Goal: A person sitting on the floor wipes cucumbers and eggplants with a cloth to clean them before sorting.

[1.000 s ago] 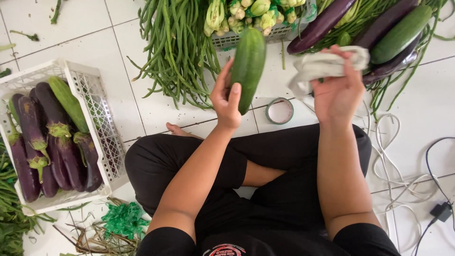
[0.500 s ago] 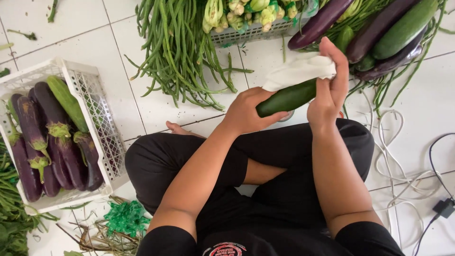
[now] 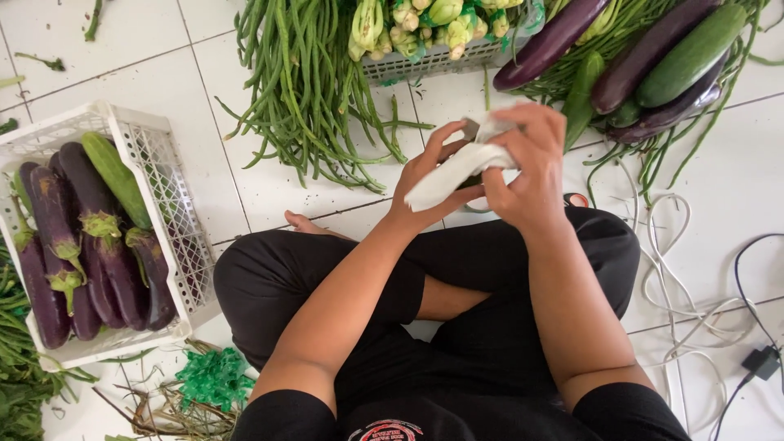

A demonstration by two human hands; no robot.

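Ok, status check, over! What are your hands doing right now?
Both hands up over lap: left hand and right hand wrapped round white cloth. Cucumber mostly hidden inside cloth. Nothing blocking; long beans and eggplants lie just beyond.

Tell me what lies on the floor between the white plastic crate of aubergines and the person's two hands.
In the head view, between the white plastic crate and the hands: white floor tiles and a heap of long green beans.
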